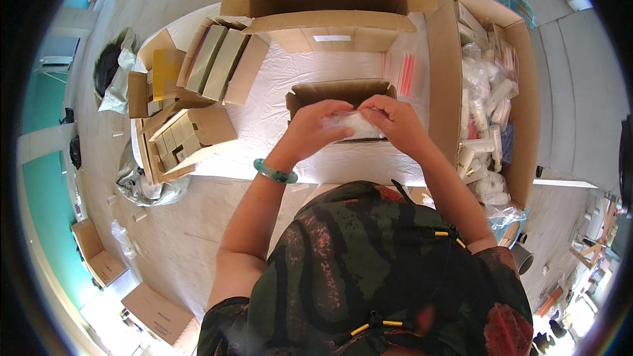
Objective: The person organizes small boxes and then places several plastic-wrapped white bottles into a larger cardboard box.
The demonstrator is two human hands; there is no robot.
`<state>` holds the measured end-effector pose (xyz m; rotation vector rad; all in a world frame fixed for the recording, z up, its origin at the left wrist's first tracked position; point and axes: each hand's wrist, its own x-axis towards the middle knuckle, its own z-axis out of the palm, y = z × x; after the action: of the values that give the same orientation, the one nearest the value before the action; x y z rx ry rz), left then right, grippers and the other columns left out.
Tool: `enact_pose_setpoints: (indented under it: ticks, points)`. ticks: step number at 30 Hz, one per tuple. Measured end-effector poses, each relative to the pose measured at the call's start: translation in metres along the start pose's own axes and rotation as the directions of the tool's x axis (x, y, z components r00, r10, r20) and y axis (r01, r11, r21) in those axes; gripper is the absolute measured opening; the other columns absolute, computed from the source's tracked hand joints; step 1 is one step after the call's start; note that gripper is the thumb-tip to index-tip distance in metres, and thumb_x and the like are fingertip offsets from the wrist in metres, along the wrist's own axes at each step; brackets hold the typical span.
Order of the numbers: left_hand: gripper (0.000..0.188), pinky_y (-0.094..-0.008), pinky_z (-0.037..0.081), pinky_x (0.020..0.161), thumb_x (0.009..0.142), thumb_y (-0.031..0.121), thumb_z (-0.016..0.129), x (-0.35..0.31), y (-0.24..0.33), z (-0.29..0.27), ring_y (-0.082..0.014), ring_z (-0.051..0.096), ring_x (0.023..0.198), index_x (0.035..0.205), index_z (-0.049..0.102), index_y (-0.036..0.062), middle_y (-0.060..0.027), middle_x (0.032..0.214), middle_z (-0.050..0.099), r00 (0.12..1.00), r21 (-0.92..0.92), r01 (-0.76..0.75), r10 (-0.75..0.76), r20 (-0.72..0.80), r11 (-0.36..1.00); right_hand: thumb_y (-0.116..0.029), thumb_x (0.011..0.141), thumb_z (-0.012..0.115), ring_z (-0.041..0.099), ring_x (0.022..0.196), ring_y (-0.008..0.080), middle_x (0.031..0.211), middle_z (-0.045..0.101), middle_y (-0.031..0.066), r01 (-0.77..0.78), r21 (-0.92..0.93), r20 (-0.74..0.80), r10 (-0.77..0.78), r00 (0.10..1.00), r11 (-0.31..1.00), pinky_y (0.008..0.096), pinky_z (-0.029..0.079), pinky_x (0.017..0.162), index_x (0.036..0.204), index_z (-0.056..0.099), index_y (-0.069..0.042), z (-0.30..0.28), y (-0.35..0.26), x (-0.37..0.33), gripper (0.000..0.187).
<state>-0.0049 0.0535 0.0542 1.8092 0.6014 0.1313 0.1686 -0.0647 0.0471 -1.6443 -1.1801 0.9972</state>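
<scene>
Both my hands meet over a small open cardboard box on the white-covered table. Between them is a white item in clear plastic wrap, partly covered by my fingers. My left hand curls round its left side, with a green bangle on that wrist. At its upper right, the fingertips of my right hand pinch the plastic. What the wrapped item is, I cannot make out. The inside of the small box is mostly hidden by my hands.
A large open carton stands at the far side. On the right, a long carton holds several wrapped white items. Cartons of small boxes and two flat olive boxes sit at left. Pink-striped strips lie beyond my right hand.
</scene>
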Motion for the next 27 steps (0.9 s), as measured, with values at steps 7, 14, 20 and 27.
enact_pose_setpoints:
  ticks: [7, 14, 20, 27]
  points:
    - [0.035, -0.0389, 0.046, 0.077, 0.072, 0.021, 0.067, 0.04, 0.0, -0.01, -0.0334, 0.058, 0.09, 0.101, 0.06, 0.0028, -0.015, 0.097, 0.062, 0.971, 0.462, -0.238, 0.205, 0.119, 0.854, -0.015, 0.085, 0.057, 0.051, 0.069, 0.0115, 0.074, 0.058, 0.0059, -0.003, -0.083, -0.105, -0.006, 0.994, 0.997, 0.0251, 0.043, 0.064, 0.093, 0.06, -0.001, 0.007, 0.014, 0.026, 0.016]
    - [0.033, -0.042, 0.047, 0.076, 0.075, 0.015, 0.064, 0.082, -0.049, -0.004, -0.0377, 0.058, 0.088, 0.105, 0.057, 0.0026, -0.0201, 0.091, 0.062, 0.94, 0.642, -0.224, -0.01, 0.34, 0.733, -0.016, 0.082, 0.058, 0.06, 0.083, 0.0238, 0.1, 0.057, 0.0161, -0.047, -0.056, -0.215, 0.034, 0.976, 0.997, 0.032, 0.047, 0.073, 0.111, 0.053, -0.003, 0.013, 0.037, 0.013, 0.032]
    - [0.026, -0.0414, 0.051, 0.074, 0.079, 0.015, 0.051, 0.109, -0.153, 0.038, -0.0366, 0.062, 0.087, 0.095, 0.064, 0.0001, -0.0235, 0.093, 0.063, 0.9, 0.836, -0.075, -0.323, 0.291, 0.543, -0.018, 0.077, 0.062, 0.057, 0.092, 0.0312, 0.103, 0.057, 0.0156, 0.052, -0.327, 0.129, -0.01, 0.992, 0.944, 0.0397, 0.045, 0.081, 0.111, 0.053, -0.006, 0.018, 0.031, -0.024, 0.037]
    - [0.029, -0.0425, 0.052, 0.074, 0.083, 0.022, 0.048, 0.116, -0.195, 0.058, -0.0319, 0.065, 0.085, 0.093, 0.067, 0.0032, -0.0177, 0.098, 0.065, 0.912, 0.831, 0.122, -0.392, 0.121, 0.542, -0.007, 0.075, 0.058, 0.055, 0.086, 0.0295, 0.09, 0.059, 0.0098, 0.164, -0.53, 0.209, -0.06, 0.976, 0.832, 0.0392, 0.043, 0.076, 0.098, 0.06, -0.006, 0.033, 0.053, -0.037, 0.023]
